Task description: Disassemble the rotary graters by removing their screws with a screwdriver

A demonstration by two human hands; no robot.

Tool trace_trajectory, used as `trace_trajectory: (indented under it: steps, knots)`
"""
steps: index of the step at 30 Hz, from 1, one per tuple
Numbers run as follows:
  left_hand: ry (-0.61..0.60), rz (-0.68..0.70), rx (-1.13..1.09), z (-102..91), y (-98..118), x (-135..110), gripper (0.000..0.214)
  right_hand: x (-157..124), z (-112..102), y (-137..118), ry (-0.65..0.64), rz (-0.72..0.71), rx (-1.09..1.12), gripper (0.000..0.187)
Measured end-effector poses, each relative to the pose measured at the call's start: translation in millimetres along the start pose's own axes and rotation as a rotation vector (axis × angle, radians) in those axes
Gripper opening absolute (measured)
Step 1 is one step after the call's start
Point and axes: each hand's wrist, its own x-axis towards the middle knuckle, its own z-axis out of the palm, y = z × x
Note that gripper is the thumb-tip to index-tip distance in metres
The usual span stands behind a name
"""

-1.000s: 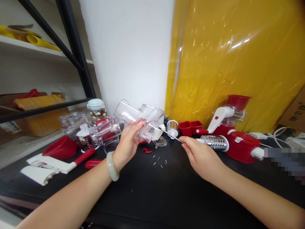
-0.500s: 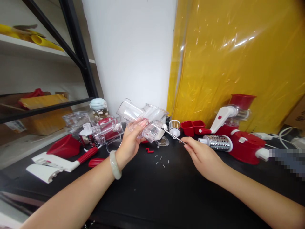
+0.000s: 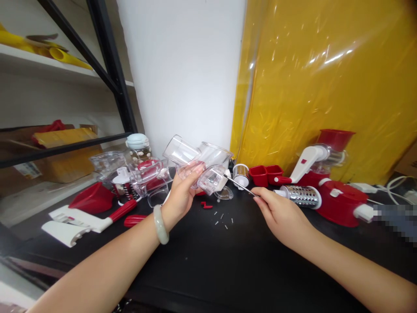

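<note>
My left hand [image 3: 185,189] is closed around a clear plastic grater housing [image 3: 213,157], holding it tilted above the table. In my right hand [image 3: 276,211] is a thin metal rod [image 3: 243,186], perhaps a screwdriver, pinched between thumb and fingers. Its dark tip sits just right of the housing's lower end; whether the two touch, I cannot tell. Below the housing lie a small red plastic clip [image 3: 206,205] and several tiny metal pins or screws [image 3: 222,216]. A clear flat plastic piece [image 3: 224,194] rests behind them.
At left are a red pusher [image 3: 92,198], white handle parts [image 3: 80,217] and another clear housing [image 3: 146,176]. To the right stand a drum grater [image 3: 241,174], red cups [image 3: 265,174], a larger grater drum [image 3: 299,195], a red base [image 3: 342,202] and an assembled grater [image 3: 325,161].
The whole view has shifted slightly, so things appear a little further right. Both hands keep their grips, and the rod's tip stays close to the housing.
</note>
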Motion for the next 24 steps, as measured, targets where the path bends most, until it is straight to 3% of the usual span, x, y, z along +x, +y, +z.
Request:
trace_trajectory:
  steps: [10, 24]
  knots:
    - [-0.014, -0.008, -0.007, -0.8, -2, -1, 0.055, -3, 2, -2, 0.110, -0.004, -0.102, 0.028]
    - [0.003, 0.056, 0.008, 0.7, -3, -5, 0.056, -3, 16, 9, 0.120, 0.133, 0.380, 0.019]
